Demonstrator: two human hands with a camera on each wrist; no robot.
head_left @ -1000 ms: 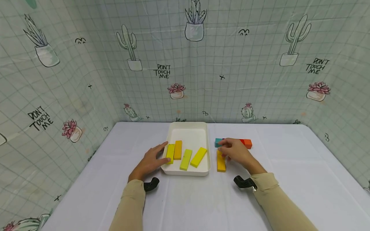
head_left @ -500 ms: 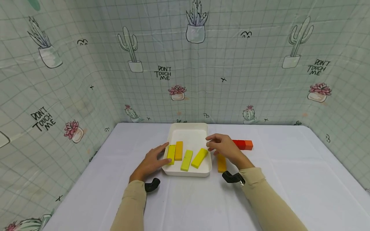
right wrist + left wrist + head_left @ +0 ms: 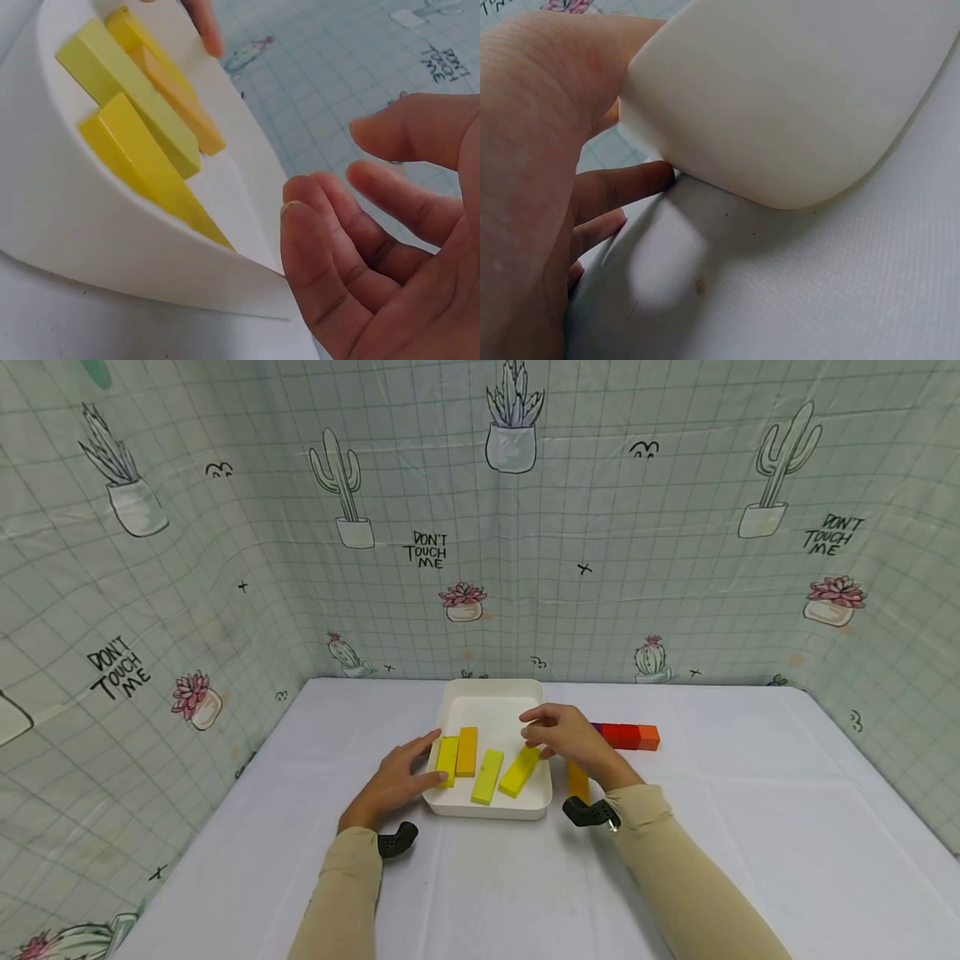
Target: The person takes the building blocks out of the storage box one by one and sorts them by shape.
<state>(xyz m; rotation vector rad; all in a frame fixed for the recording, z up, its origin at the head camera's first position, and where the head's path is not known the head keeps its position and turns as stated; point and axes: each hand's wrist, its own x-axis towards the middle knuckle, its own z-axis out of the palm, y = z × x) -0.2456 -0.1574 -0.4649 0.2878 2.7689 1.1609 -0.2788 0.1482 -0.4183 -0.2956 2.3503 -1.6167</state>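
Note:
A white tray (image 3: 487,710) holds several long blocks. On its left edge, my left hand (image 3: 388,783) grips the wall, thumb over the rim and fingertips at the outside lower edge in the left wrist view. Above the right rim is my right hand (image 3: 572,737), its fingers loosely bent with nothing between them. Close to these fingers lies a slanted yellow block (image 3: 519,772). Left of it are a lime-yellow block (image 3: 487,777), an amber block (image 3: 467,752) and another yellow block (image 3: 447,757), which the left thumb overlaps in the head view.
An amber block (image 3: 577,782) lies outside the tray, partly covered by the right hand and wrist. Behind that wrist a row shows red blocks (image 3: 619,736) and an orange block (image 3: 648,737). A patterned cloth (image 3: 487,527) rises at the table's back edge.
My right hand has moved left from the block row and the amber block to over the tray's right rim. The left hand stays on the tray; the teal block is now hidden.

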